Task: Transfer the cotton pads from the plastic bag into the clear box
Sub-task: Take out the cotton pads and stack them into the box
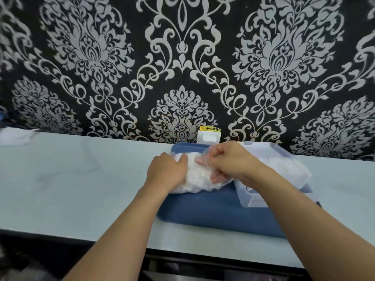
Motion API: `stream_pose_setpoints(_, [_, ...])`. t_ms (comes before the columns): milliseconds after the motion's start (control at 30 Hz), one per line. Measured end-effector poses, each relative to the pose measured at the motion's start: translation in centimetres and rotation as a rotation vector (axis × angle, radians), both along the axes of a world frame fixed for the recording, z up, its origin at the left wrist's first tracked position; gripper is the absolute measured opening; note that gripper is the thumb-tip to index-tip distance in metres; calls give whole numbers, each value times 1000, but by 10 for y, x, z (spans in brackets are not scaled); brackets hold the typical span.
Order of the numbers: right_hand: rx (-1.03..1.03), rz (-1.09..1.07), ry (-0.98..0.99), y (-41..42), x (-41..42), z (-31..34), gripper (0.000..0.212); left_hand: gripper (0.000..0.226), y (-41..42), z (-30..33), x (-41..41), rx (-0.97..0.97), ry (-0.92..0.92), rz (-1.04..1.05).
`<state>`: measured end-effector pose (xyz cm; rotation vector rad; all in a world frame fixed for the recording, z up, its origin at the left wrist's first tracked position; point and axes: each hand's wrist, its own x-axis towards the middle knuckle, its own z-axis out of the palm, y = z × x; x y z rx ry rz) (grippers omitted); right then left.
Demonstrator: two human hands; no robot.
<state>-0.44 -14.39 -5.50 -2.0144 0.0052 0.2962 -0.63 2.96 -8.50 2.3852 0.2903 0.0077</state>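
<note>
A clear plastic bag (199,175) stuffed with white cotton pads (192,180) lies on a blue tray (213,211) that sits on a pale countertop (81,179). The bag's long axis runs roughly from the near left to the far right, and its open mouth points up and to the right, toward the clear box (269,175).

The left hand (165,172) rests on the left end of the bag, fingers curled over its edge and gripping it there. The right hand (229,161) pinches the loose film at the bag's mouth between thumb and curled fingers; some of its fingertips show through the plastic, so they appear to be inside or behind the film, though which one I cannot tell.

The clear box stands on the right part of the tray, just beside the bag and partly hidden by the right forearm; white contents show through its far wall. Behind the tray, a white wall socket (209,136) with a yellow warning label sits against black-and-silver damask wallpaper (182,57).
</note>
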Motion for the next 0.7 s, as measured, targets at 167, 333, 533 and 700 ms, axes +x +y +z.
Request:
stream_pose_setpoints(167, [-421,206,2,6,-10,2,38,60,2,1,-5,130,2,-25])
stream_pose_setpoints(333, [-81,222,210,6,-15,-1,28,43,7,-5,-2,31,-127,25])
stream_pose_setpoints(533, [-17,30,99,17,-16,-18,35,32,5,-4,-7,-585,-178,280])
stream_pose_setpoints(700, [248,-172,134,20,-6,-16,38,75,20,10,-12,-749,20,146])
